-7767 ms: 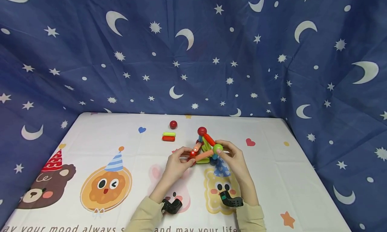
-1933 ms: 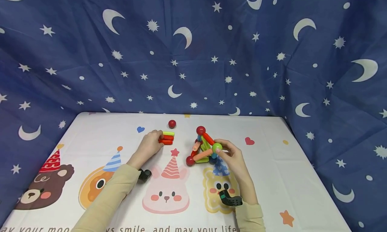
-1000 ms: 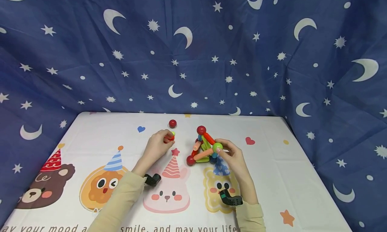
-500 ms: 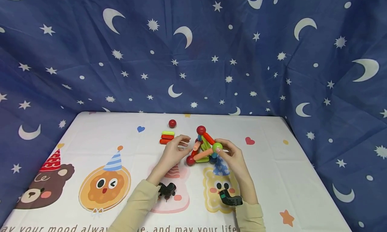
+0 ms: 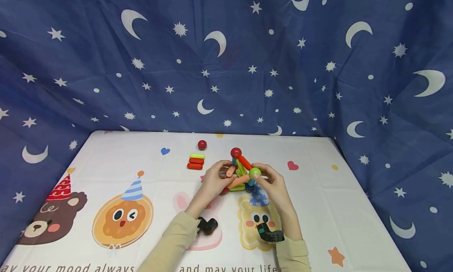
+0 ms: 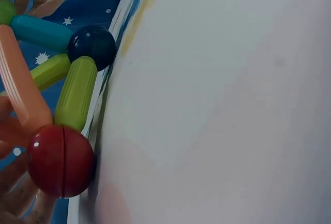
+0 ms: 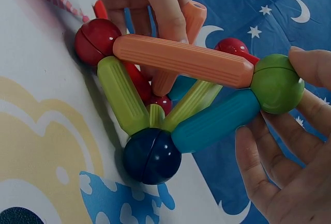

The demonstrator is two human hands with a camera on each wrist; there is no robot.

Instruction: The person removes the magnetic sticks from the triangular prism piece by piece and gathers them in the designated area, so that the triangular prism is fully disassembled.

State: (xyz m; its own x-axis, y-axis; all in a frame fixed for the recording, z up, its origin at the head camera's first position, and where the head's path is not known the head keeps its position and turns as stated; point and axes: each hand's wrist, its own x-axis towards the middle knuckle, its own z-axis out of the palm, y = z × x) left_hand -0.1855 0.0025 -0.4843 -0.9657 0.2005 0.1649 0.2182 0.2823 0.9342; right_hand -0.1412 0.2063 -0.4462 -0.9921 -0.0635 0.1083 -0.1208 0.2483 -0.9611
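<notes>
In the head view, a frame of magnetic sticks and balls stands mid-table. It has a red ball on top, a dark blue ball low down and a lower red ball. My right hand pinches the green ball at its right corner. My left hand grips the frame's left side, its thumb at the long orange stick. A shorter orange stick sticks out with a free end beside those fingers. The left hand partly covers the lower red ball in the head view.
Left of the frame lie a yellow-green stick and two red sticks in a row. A loose red ball is behind them. The cloth has cartoon prints; a blue star-patterned curtain rises at the back.
My left hand left the frame and set a red stick beside the loose ones. It then came back right and took hold of the frame. My right hand stayed on the green ball.
</notes>
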